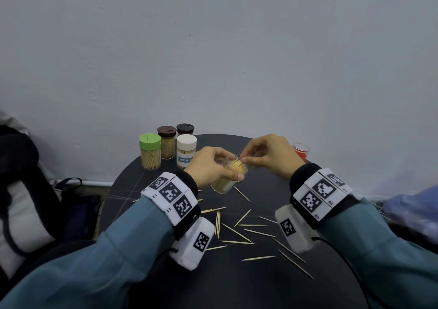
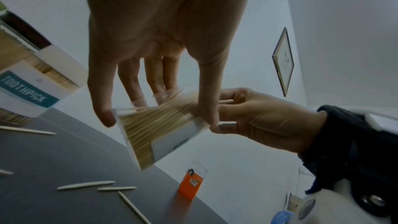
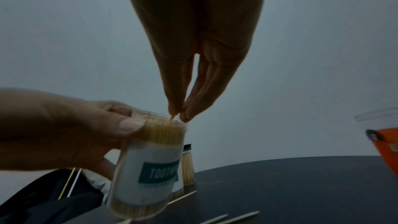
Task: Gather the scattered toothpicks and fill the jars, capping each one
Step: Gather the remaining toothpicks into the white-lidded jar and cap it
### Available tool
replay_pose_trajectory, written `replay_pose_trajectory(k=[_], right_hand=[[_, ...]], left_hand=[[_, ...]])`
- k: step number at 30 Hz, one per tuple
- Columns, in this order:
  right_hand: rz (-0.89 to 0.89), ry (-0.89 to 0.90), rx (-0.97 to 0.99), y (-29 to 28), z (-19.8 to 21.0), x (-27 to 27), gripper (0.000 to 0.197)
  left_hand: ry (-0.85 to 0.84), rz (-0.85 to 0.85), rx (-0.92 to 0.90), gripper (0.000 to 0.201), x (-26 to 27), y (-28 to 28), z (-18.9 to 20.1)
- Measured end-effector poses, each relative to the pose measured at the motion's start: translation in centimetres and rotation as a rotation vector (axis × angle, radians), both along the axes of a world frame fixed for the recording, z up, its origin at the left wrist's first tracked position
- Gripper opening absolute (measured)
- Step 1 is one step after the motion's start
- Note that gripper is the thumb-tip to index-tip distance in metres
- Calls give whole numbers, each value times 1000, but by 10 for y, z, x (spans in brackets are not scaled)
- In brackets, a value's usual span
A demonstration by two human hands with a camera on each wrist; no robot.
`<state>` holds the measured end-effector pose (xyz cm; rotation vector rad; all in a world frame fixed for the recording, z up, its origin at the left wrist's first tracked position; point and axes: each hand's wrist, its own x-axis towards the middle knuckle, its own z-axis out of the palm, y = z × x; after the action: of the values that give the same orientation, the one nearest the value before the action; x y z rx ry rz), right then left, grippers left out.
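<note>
A plain room: bare grey wall, framed picture, dark round table.

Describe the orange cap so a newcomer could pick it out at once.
Start at the round dark table and go to its far right edge, past the right hand. The orange cap sits there alone, away from the four capped jars at the far left. It is the only orange, see-through piece.

Both hands raised and close together, forearms reaching forward

The left hand, in a teal sleeve with a marker-printed white wristband, curls its fingers and thumb around a clear plastic toothpick jar held tilted above the tabletop. The right hand, sleeved and banded alike, brings thumb and fingertips together in a pinching grip at the jar's open mouth.
</note>
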<state>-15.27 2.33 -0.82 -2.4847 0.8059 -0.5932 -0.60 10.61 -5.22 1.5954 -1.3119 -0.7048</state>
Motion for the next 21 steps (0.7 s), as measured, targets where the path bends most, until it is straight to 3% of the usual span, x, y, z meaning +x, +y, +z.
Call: replay_pose_trajectory(k=[8, 13, 15, 18, 21], right_hand=[[47, -68, -18, 6, -8, 3, 11], [-31, -70, -65, 1, -10, -16, 3], [-54, 117, -71, -2, -16, -27, 8], [-48, 596, -12, 1, -26, -42, 32], [-21, 831, 48, 9, -36, -52, 49]], left_hand=[[-54, 4, 10, 49, -1, 0, -2], [-56, -1, 12, 51, -1, 0, 0], [-61, 2, 11, 52, -1, 0, 1], [-69, -1, 26, 52, -1, -1, 1], [-74, 2, 36, 54, -2, -1, 0]])
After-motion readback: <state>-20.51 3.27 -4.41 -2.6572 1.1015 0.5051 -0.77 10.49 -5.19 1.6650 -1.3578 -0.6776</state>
